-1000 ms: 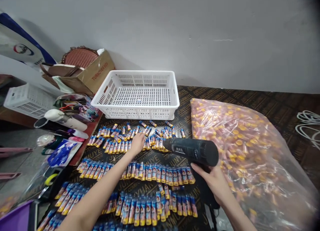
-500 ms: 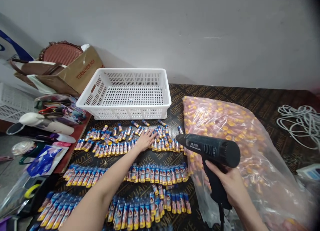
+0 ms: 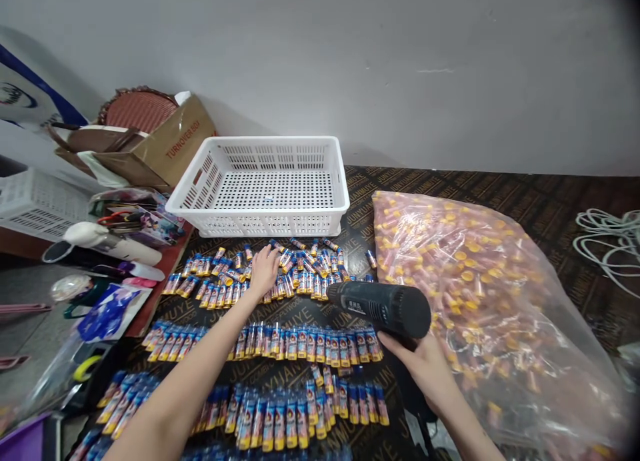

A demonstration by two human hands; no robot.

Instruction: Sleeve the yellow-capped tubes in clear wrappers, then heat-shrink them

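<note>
Small tubes with blue caps and yellow ends (image 3: pixel 277 421) lie in several rows on a dark printed board (image 3: pixel 310 314). My left hand (image 3: pixel 265 269) reaches into the back group of tubes, palm down; its fingertips are at the tubes, and whether one is gripped is too small to tell. My right hand (image 3: pixel 425 364) is wrapped round the handle of a black heat gun (image 3: pixel 380 306), whose nozzle points left over the right end of the back row. A white slotted basket (image 3: pixel 270 222) stands behind the tubes.
At right lies a large clear bag of pink and yellow tubes (image 3: pixel 465 261), with a white cable coil (image 3: pixel 607 244) beyond. On the left are a cardboard box (image 3: pixel 175 148), white bottle (image 3: pixel 120 244), scissors and tape. A grey wall (image 3: pixel 400 81) rises behind.
My left hand has moved left along the back tubes. My right hand has brought the heat gun left, its nozzle now over the back row. The view has shifted slightly.
</note>
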